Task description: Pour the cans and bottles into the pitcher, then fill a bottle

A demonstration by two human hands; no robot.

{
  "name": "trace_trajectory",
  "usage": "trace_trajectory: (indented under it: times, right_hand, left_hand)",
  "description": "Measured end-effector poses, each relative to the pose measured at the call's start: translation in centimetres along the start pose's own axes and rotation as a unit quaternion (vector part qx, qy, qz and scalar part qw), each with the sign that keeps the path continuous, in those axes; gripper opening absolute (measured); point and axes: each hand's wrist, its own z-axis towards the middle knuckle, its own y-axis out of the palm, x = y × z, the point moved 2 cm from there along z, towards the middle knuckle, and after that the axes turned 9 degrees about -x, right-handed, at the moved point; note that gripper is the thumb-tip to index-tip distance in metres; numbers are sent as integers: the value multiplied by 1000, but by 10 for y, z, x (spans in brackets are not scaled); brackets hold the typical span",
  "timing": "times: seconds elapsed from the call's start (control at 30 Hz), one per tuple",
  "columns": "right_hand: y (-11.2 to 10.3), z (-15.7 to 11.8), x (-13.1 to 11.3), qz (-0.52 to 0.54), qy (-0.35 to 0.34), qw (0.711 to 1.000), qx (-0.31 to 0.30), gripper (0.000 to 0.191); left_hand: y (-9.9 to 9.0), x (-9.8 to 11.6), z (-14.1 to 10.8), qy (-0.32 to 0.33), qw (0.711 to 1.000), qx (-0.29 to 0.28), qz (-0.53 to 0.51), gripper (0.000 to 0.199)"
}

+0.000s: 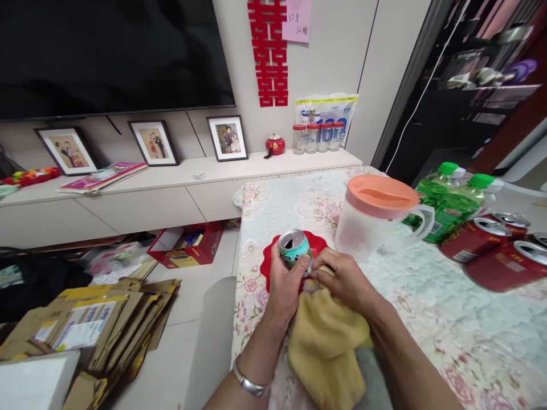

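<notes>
My left hand (285, 280) is wrapped round a green drink can (294, 250), its opened top facing up. A yellow cloth (327, 341) hangs from my right hand (342, 279), whose fingers pinch it close against the can's side. Below the can lies a red plate (268, 259) with a scalloped rim, partly covered by my hands. The cloth drapes down over the table's near edge. What lies under my right fingertips is hard to make out.
Beyond my right hand stands a plastic pitcher (363, 228) with an orange lid. Green-capped bottles (459, 205) and several dark red cans (508, 265) crowd the right of the flowered tablecloth (290, 199). Flattened cardboard (123, 324) lies on the floor at left.
</notes>
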Motion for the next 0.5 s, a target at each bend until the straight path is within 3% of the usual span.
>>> trace_trajectory:
  times: [0.5]
  right_hand:
    - [-2, 1, 4, -12, 81, 992, 96, 11]
  left_hand:
    - [2, 2, 0, -2, 998, -30, -49, 54]
